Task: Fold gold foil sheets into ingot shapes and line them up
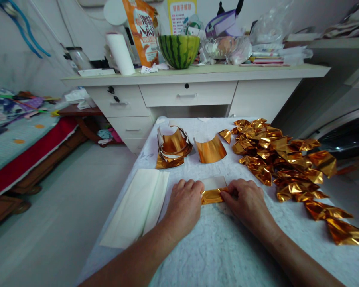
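Between my two hands lies a small sheet of gold foil paper (213, 195), its near part gold and its far part showing a pale side. My left hand (189, 200) is closed on the left end of the foil, and my right hand (247, 200) pinches the right end. Beyond them, a curled gold sheet (211, 150) stands on the table beside a stack of curled gold foil sheets (174, 144). A heap of folded gold foil pieces (275, 153) spreads over the right side. Folded white paper (134, 209) lies left of my left hand.
The table (194, 255) has a pale patterned cover. Behind it stands a white desk (188, 92) bearing a watermelon half (179, 51), an orange snack bag (143, 34) and a paper roll (120, 54). A bed (26, 143) is at left, a washing machine (344, 119) at right.
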The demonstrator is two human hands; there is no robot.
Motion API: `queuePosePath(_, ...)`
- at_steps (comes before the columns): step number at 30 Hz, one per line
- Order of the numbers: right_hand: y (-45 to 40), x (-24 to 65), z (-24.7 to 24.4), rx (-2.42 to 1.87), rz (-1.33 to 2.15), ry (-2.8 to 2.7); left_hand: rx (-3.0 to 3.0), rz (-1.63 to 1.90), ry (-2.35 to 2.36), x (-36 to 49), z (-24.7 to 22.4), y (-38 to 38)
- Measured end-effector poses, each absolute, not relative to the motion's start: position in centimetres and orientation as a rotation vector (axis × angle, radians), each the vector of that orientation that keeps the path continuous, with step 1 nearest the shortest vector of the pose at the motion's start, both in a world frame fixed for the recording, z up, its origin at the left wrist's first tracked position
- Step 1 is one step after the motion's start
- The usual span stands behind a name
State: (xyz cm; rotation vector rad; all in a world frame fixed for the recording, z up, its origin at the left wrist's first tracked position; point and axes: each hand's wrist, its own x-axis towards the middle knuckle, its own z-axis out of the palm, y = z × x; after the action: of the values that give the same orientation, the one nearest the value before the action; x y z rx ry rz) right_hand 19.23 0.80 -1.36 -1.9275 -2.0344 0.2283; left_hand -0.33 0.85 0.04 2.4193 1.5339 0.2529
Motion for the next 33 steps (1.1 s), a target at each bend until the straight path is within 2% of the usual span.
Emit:
queuePosePath(5, 0.8, 19.1, -1.6, -1.875, 0.142, -1.961, 2.335, 0.357, 1.571, -0.4, -0.1, 0.7)
queuePosePath(12, 0.6, 18.8, -1.2, -1.521, 0.390, -2.244, 2.277, 0.432, 1.527, -0.9, -0.2, 1.0)
queuePosePath(33, -0.4, 16.5, -0.5, -1.797, 0.113, -2.249, 2.191, 0.400, 1.625, -1.0, 0.0, 0.2)
